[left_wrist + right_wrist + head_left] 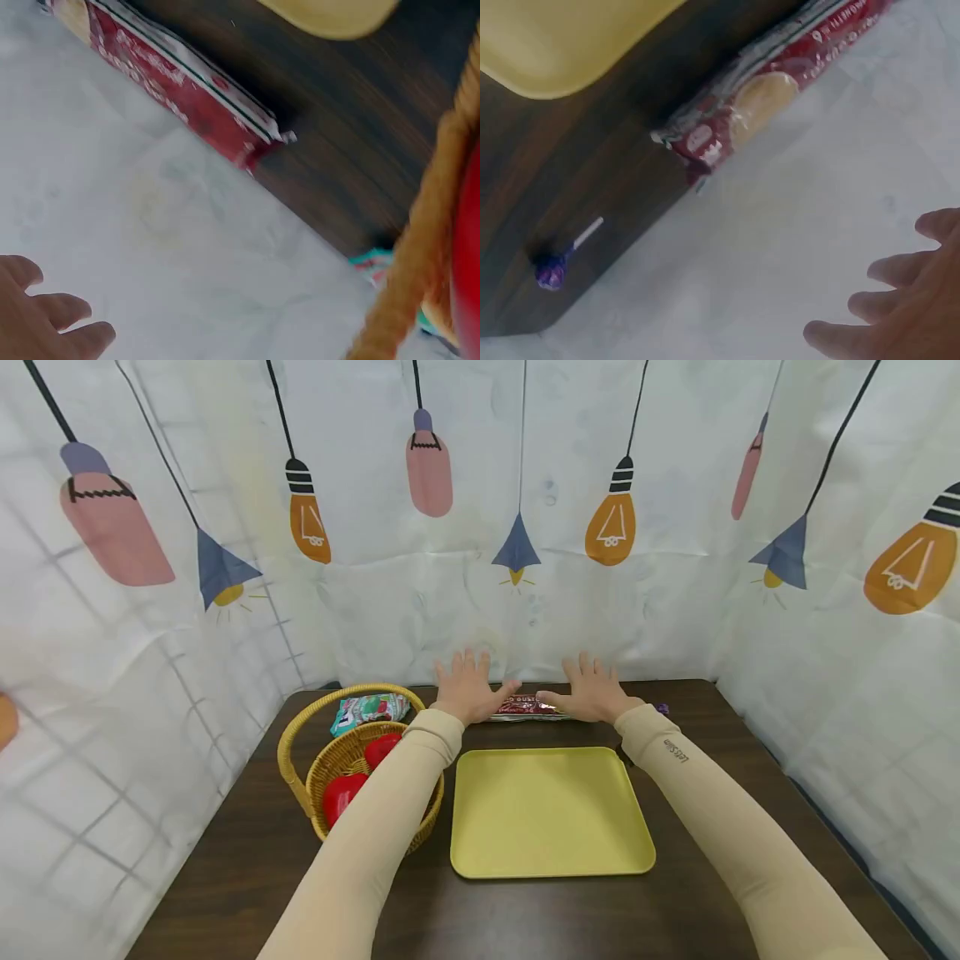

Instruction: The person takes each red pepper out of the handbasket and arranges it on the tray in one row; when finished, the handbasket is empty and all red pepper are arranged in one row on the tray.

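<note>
Both arms reach forward over the table. My left hand [471, 689] has its fingers spread and holds nothing; my right hand [592, 692] is likewise spread and empty. Between and behind them, at the table's back edge, lies a long red spaghetti packet [528, 707], partly covered by the hands in the head view. Both wrist views show the hands apart from this packet [180, 90]. Nearer, below the hands, a yellow rectangular tray [551, 814] lies flat with a bare surface. A purple-wrapped lollipop [553, 270] with a white stick lies beyond the packet's right end.
Left of the tray stands a wicker basket [300, 793] with a tall handle, holding shiny red apple-like fruits [343, 795]. Behind it is a teal packet [369, 712]. The dark wooden table [225, 877] meets a white printed curtain [465, 602] at the back and sides.
</note>
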`<state>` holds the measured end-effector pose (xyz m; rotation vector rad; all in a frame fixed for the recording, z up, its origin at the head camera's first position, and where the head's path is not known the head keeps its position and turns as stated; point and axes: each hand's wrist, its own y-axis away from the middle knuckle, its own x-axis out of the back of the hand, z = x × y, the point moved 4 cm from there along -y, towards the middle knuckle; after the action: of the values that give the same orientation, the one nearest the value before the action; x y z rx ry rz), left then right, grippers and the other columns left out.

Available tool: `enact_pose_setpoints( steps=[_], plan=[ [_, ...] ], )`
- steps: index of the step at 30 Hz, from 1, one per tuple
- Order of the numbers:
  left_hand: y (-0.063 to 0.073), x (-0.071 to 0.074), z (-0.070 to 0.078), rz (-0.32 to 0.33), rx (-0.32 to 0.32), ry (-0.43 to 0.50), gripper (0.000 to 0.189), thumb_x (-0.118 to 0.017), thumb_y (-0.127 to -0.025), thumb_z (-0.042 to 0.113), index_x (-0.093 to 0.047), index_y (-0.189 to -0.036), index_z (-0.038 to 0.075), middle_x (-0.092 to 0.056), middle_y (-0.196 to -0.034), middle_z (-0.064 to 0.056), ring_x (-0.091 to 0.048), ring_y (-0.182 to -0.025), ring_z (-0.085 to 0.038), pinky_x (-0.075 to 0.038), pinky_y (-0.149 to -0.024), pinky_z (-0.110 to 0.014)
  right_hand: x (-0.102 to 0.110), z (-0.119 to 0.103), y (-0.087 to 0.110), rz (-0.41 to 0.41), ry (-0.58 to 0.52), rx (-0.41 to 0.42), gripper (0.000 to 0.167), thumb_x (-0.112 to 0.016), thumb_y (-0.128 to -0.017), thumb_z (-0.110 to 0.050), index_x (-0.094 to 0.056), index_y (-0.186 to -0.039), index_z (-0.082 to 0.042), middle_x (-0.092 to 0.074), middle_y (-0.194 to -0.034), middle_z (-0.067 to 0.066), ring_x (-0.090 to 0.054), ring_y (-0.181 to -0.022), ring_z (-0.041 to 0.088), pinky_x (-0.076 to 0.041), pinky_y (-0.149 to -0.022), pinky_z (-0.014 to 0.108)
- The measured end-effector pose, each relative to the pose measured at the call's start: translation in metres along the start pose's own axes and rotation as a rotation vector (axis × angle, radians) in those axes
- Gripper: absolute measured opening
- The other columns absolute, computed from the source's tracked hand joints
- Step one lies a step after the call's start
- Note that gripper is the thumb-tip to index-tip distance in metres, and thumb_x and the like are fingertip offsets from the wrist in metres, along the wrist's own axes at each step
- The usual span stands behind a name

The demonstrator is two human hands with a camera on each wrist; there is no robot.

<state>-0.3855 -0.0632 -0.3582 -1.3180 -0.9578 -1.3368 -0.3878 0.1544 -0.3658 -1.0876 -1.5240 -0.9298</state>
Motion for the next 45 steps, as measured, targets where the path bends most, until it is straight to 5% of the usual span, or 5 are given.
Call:
enact_pose_setpoints(
  steps=[8,18,29,35,45],
  plan=[
    [0.022,-0.026,0.012,-0.063,-0.056,0.036,0.091,-0.021,-0.091,0.078,-0.013,-0.158,0.017,-0.010,-0.162,-0.017,-0.008,-0.148,-0.036,-0.004,-0.113,-0.064,-0.035,0.003,0.017,-0.045,-0.004,0.027,0.098,-0.035,-0.090,-0.075,-0.012,-0.156,-0.007,0.000,-0.159,0.027,-0.003,-0.142,0.054,-0.007,-0.108,0.070],
    [0.069,-0.029,0.035,0.044,-0.221,0.203,0.064,-0.044,-0.098,0.057,-0.046,-0.145,0.013,-0.048,-0.145,-0.009,-0.043,-0.135,-0.028,-0.035,-0.109,-0.047,-0.071,-0.010,0.044,-0.113,-0.106,0.127,0.090,-0.055,-0.094,-0.057,-0.018,-0.155,-0.003,-0.014,-0.157,0.029,-0.020,-0.142,0.048,-0.023,-0.108,0.064],
    [0.122,-0.034,0.008,0.288,-0.200,0.414,0.037,-0.063,-0.095,0.035,-0.065,-0.125,0.014,-0.061,-0.128,-0.001,-0.056,-0.118,-0.022,-0.049,-0.094,-0.041,-0.107,-0.044,0.076,-0.096,-0.307,0.163,0.078,-0.066,-0.092,-0.041,-0.032,-0.151,-0.004,-0.025,-0.156,0.024,-0.030,-0.140,0.042,-0.030,-0.108,0.057],
    [0.150,-0.020,-0.007,0.469,-0.234,0.484,0.027,-0.070,-0.090,0.022,-0.069,-0.115,0.014,-0.065,-0.119,-0.001,-0.058,-0.112,-0.020,-0.050,-0.092,-0.040,-0.120,-0.060,0.084,-0.041,-0.382,0.201,0.068,-0.065,-0.093,-0.038,-0.040,-0.147,-0.005,-0.038,-0.150,0.018,-0.039,-0.137,0.036,-0.034,-0.107,0.053],
    [0.188,0.019,-0.060,0.903,-0.204,0.698,0.018,-0.065,-0.090,0.008,-0.070,-0.106,0.005,-0.068,-0.112,-0.010,-0.061,-0.106,-0.025,-0.045,-0.096,-0.030,-0.111,-0.095,0.098,0.005,-0.480,0.291,0.058,-0.064,-0.095,-0.036,-0.047,-0.143,-0.007,-0.050,-0.143,0.010,-0.045,-0.133,0.029,-0.038,-0.105,0.048]
  ],
)
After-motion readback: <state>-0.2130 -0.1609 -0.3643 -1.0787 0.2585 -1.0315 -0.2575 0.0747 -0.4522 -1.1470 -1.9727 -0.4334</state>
